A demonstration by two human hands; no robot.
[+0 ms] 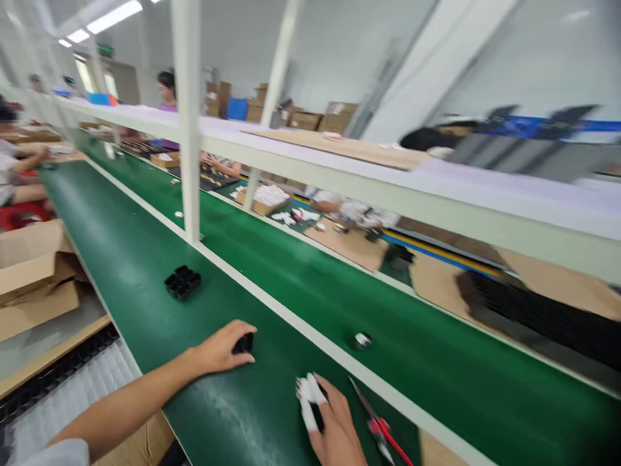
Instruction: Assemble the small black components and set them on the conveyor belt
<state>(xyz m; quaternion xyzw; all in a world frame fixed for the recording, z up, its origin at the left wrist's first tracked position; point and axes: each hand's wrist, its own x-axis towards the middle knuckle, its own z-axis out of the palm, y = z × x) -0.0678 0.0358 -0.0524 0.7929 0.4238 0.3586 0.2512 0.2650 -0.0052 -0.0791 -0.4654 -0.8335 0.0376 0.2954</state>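
Observation:
My left hand (224,349) rests on the green bench top (257,414), its fingers curled round a small black part (243,343). White covers sit on the fingertips of my right hand (337,421), which is closed on a dark piece (317,414) mostly hidden by the fingers. Just right of that hand lie red-handled scissors (381,430), blades pointing away from me. Farther up the bench, beyond my left hand, stands a cluster of black square cups (183,283). A small black part with a white top (363,340) sits on the green conveyor belt (301,294).
A white post (193,129) rises beside the belt and a long shelf (339,152) runs above it. Open cardboard boxes (33,272) stand at the left. Across the belt are a box of white pieces (264,197), stacked black trays (538,317) and several co-workers.

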